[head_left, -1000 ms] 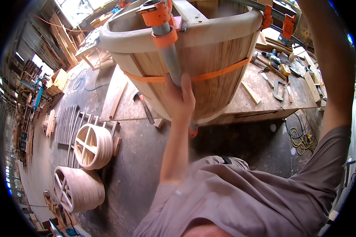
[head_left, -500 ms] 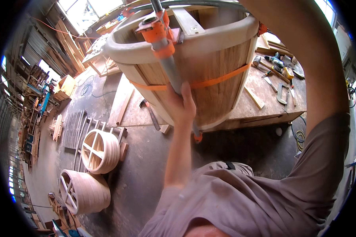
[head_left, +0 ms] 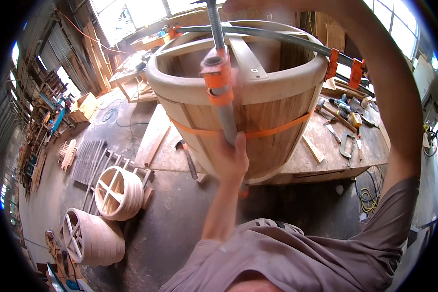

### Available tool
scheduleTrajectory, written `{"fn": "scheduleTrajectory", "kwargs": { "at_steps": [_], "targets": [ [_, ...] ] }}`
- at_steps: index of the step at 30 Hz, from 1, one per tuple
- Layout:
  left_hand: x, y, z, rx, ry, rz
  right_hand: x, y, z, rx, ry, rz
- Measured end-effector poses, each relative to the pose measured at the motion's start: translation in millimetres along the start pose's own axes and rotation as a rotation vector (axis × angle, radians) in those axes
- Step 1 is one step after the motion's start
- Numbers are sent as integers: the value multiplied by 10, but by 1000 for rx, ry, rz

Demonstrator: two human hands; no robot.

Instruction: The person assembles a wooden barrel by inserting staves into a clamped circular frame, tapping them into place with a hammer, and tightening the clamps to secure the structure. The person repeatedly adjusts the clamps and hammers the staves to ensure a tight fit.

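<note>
A large round wooden tub (head_left: 272, 121) with a thick pale rim stands on a workbench (head_left: 326, 168), bound by an orange strap (head_left: 277, 130). A long grey pipe clamp with orange jaws (head_left: 218, 80) stands upright against the tub's near wall. My left hand (head_left: 233, 158) grips the clamp's pipe just below the strap. My right arm arches over the tub, and my right hand (head_left: 250, 5) sits at the top edge of the picture by the clamp's upper screw; its grip is cut off. A second pipe clamp (head_left: 343, 65) lies across the rim.
Hand tools, a metal C-clamp (head_left: 346, 146) and a hammer (head_left: 187, 158) lie on the bench. Two smaller wooden tubs (head_left: 117, 192) (head_left: 90, 238) lie on their sides on the concrete floor at left. Stacked slats, lumber racks and a yellow cable (head_left: 367, 197) surround the bench.
The view has tilted up and the tub and clamp sit lower and nearer in the picture. My left hand keeps its hold on the clamp's pipe. My right hand now shows at the top.
</note>
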State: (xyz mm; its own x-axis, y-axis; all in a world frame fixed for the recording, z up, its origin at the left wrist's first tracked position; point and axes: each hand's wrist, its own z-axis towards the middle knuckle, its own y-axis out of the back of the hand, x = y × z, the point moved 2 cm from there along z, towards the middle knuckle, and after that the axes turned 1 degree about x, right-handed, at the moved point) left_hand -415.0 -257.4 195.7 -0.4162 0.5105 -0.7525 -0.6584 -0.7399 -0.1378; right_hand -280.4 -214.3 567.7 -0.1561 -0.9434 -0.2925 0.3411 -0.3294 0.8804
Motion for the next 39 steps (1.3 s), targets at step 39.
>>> {"fn": "scheduleTrajectory", "kwargs": {
  "at_steps": [39],
  "targets": [
    [-432, 2404, -238, -342, 181, 64, 1038, -2143, 1237, 27, -341, -342]
  ]
}}
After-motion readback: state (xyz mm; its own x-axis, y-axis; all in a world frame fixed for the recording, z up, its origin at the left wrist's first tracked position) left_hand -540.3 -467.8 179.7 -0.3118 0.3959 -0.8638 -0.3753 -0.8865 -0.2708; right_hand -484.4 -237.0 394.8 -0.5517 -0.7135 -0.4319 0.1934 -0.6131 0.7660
